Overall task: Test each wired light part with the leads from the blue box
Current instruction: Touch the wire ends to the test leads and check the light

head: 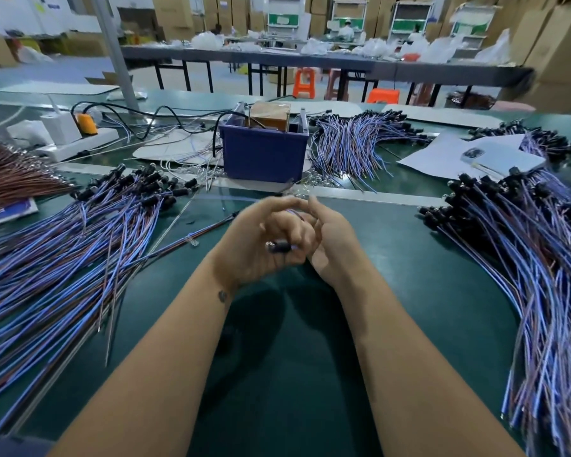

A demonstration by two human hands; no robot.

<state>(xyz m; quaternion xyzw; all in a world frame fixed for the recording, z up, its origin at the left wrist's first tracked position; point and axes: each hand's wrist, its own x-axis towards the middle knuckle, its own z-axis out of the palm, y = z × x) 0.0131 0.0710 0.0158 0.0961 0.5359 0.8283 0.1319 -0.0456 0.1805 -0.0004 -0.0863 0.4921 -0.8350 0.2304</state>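
Head view looks down on two bare hands met over the middle of the green bench. Left hand (261, 239) has its fingers curled round a small black light part (279, 247), whose shiny tip points left out of the palm; thin blue and purple wires (294, 212) rise from it toward the fingertips of both hands. Right hand (330, 239) presses close against the left, thumb up, its fingers bent in toward those wires; whether it really pinches them I cannot tell from here, as the left hand covers them.

Just beyond the hands sits the blue box (264, 153), with a brown block and metal posts standing in it and dark cables running off its left side. Thin leads (211, 225) lie on the mat between the box and the hands.

A fanned pile of wired parts (80, 242) spreads to the left, black heads toward the box. Another big pile (524, 242) lies to the right, and a third (353, 143) beside the box. A white power strip (76, 143) sits far left.
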